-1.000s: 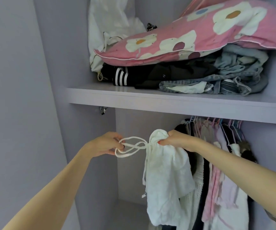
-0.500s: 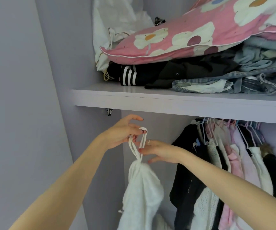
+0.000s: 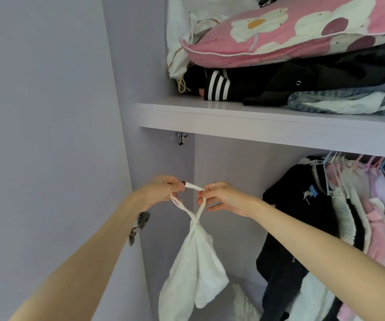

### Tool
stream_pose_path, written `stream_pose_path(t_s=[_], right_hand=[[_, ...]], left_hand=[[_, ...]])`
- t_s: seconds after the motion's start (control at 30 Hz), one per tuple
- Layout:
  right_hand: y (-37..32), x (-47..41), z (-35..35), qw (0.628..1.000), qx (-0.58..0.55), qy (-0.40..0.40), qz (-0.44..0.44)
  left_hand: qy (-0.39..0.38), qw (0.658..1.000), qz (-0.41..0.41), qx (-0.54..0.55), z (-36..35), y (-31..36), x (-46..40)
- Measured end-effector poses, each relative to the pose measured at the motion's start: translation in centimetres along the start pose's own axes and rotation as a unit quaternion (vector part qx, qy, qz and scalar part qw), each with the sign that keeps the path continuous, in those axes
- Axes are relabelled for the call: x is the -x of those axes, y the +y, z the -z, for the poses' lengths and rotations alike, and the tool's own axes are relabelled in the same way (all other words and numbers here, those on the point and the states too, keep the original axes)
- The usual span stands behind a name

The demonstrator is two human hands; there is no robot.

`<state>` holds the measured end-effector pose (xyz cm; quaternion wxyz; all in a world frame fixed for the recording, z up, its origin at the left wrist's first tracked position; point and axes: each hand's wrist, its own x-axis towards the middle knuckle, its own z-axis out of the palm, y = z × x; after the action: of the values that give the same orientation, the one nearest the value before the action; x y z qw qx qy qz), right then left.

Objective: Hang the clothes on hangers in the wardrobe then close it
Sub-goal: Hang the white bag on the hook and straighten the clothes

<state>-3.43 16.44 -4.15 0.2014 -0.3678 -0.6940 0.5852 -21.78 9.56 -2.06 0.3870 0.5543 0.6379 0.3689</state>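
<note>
Pinching one white garment's straps, two hands.

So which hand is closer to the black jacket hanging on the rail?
The right hand. It holds the white garment's strap just left of the black jacket; the left hand grips the strap farther left, by the wardrobe's side.

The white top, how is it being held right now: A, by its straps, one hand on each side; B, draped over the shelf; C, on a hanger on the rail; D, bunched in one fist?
A: the left hand and right hand each pinch the straps, and the white top dangles below them.
</note>
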Motion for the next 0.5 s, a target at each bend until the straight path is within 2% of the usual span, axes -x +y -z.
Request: stream_pose_path(t_s=[0.13,0.37,0.5], right_hand=[[0.2,-2.3,-1.0,1.000,-0.011,0.013,-0.011],[1.9,-8.8,-0.1,0.987,-0.044,0.150,-0.028],[3.2,-13.3,-0.1,0.986,-0.031,0.158,-0.047]], left_hand=[[0.078,0.992,-0.022,0.100,0.1,-1.5,-0.4],[0.121,0.986,-0.021,0.117,0.7,-4.5,-2.8],[0.165,0.973,-0.019,0.158,0.8,-5.8,-6.2]])
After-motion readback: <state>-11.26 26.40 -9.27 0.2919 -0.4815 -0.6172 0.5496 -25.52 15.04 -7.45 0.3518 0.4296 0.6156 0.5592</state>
